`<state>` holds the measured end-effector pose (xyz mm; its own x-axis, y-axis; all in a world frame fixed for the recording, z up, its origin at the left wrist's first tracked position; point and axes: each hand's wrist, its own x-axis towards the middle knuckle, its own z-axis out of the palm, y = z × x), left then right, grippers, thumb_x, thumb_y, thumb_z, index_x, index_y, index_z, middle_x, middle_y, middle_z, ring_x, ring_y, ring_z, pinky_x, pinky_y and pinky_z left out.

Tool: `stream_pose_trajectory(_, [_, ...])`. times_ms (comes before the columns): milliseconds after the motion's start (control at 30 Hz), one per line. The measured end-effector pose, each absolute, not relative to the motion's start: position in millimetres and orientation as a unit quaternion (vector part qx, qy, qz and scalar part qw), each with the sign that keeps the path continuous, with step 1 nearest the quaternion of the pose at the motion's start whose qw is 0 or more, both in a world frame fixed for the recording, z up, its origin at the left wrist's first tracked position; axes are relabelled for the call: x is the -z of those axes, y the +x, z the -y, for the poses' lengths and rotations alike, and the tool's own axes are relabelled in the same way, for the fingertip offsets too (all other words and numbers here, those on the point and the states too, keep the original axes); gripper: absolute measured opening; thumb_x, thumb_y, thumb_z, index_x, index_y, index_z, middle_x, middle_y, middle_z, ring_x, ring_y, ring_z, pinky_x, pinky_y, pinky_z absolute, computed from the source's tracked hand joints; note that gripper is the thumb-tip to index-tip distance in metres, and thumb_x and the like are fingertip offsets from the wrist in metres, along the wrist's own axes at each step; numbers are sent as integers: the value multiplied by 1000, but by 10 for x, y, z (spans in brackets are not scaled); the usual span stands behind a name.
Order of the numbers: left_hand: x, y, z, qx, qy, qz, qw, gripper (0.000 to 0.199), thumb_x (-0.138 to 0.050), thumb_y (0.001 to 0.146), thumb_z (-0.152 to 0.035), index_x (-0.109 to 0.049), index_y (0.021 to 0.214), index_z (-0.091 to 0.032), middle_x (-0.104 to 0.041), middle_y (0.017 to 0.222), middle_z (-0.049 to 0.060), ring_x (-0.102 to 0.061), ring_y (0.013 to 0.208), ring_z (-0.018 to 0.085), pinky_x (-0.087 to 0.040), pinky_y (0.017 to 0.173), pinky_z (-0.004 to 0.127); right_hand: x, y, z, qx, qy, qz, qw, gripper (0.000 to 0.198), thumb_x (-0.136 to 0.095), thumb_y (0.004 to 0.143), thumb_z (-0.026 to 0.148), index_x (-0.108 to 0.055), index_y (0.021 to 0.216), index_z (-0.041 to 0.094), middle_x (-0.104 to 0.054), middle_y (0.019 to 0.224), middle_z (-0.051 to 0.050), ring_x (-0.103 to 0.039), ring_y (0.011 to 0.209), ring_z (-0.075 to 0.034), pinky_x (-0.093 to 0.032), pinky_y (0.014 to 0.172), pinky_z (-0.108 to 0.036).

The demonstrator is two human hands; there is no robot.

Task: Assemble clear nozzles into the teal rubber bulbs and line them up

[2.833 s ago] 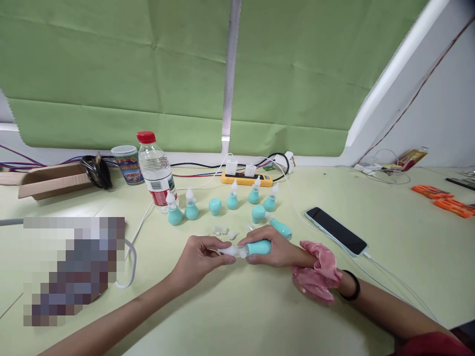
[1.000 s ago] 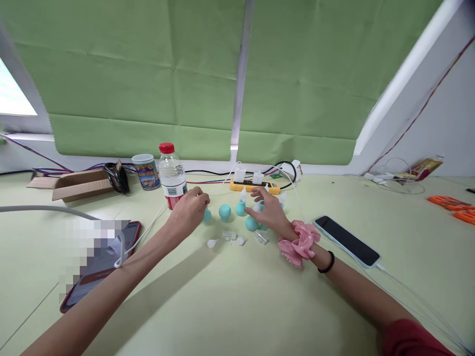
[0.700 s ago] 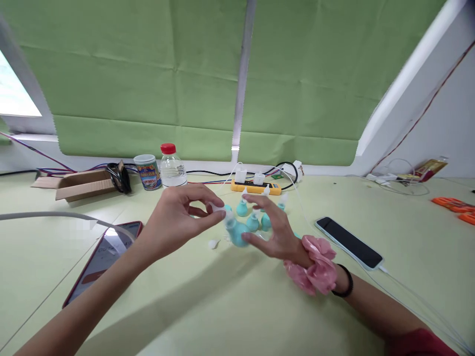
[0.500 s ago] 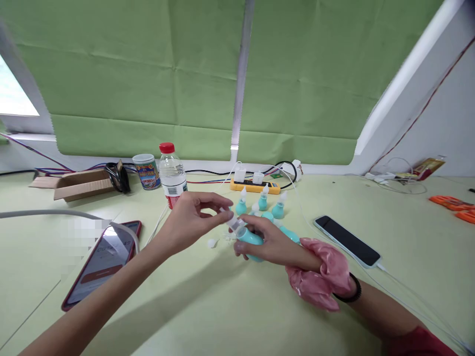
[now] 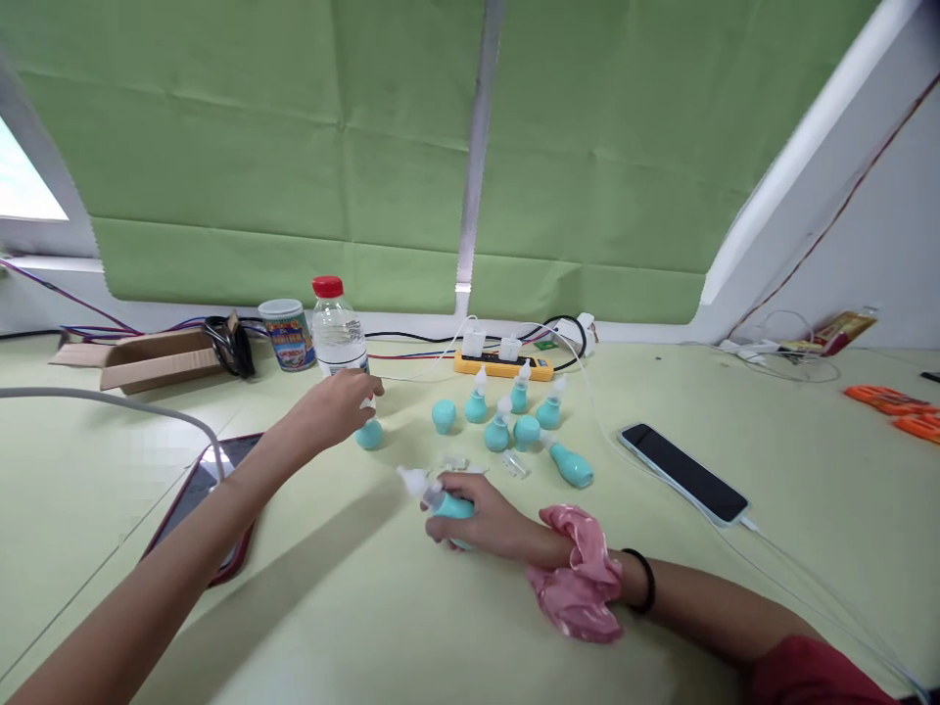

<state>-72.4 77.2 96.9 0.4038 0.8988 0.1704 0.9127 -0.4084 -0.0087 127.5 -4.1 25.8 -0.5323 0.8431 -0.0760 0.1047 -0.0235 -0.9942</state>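
In my right hand (image 5: pixel 481 514) is a turquoise bulb nasal aspirator (image 5: pixel 453 507) with a clear collar and whitish tip pointing left; my fingers wrap round the bulb. Farther left, my left hand (image 5: pixel 342 401) pinches the pale top of another nasal aspirator, whose turquoise bulb (image 5: pixel 369 435) shows below the fingers. My fingertips partly hide that top. Between and beyond my hands stand several tipped aspirators (image 5: pixel 497 433) and a bare turquoise bulb (image 5: pixel 444 416). A longer turquoise bulb (image 5: pixel 571 464) lies on its side. Clear connector pieces (image 5: pixel 515 464) lie near my right hand.
A red-capped water bottle (image 5: pixel 338 328) stands behind my left hand, beside a can (image 5: pixel 286 335) and an open cardboard box (image 5: pixel 158 362). A yellow power strip (image 5: pixel 503 365) lies at the back. One phone (image 5: pixel 686 473) is at right, another (image 5: pixel 198 504) under my left forearm. Cables cross the table.
My hands have moved apart. My left hand went left to an aspirator by the bottle; my right hand came nearer and left. The bulb in my right hand now carries a whitish tip.
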Motion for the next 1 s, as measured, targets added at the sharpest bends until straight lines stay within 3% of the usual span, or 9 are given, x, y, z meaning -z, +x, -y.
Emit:
stream_pose_trajectory(133, [-956,-771,-827,94,-839,535,27,22,-42,65,-12,-61,76,-17,-62,76,5,-57,75,19,-41,59,23,-272,1358,-60,-392,-403,789,247,10,-55,67,25,-53,73,18,-56,71,2,-51,62,-12,-37,54,-21])
stream_pose_trajectory(233, [-995,-758,-806,113,-835,538,9,21,-44,64,-15,-62,76,-17,-62,71,5,-57,70,18,-41,56,23,-399,1451,-99,-247,-431,841,214,20,-55,65,23,-53,85,21,-58,76,1,-52,67,-14,-36,57,-23])
stream_pose_trajectory(333, [-1048,-731,-766,134,-832,538,-9,21,-45,65,-18,-62,78,-16,-62,69,4,-57,67,17,-42,56,23,-545,1554,-129,-174,-441,860,190,25,-55,64,23,-51,88,21,-59,72,1,-52,63,-15,-35,55,-24])
stream_pose_trajectory(467, [-1069,-699,-743,128,-832,539,-13,22,-47,65,-20,-62,80,-16,-61,68,4,-56,64,16,-41,54,22,-678,1651,-174,-163,-426,868,197,16,-58,62,24,-57,78,21,-59,70,1,-53,64,-15,-36,59,-25])
stream_pose_trajectory(667, [-1022,-688,-770,118,-833,541,0,21,-46,67,-22,-62,80,-17,-60,69,4,-56,62,16,-39,51,21,-669,1671,-240,-156,-476,839,211,35,-61,62,36,-56,93,22,-52,59,2,-50,62,-16,-35,56,-25])
stream_pose_trajectory(1000, [-952,-659,-782,107,-829,548,-12,22,-52,62,-26,-63,79,-17,-62,72,5,-57,69,20,-41,53,23,-630,1627,-281,-105,-504,828,223,30,-48,72,50,-55,79,22,-48,52,2,-47,54,-14,-30,51,-23])
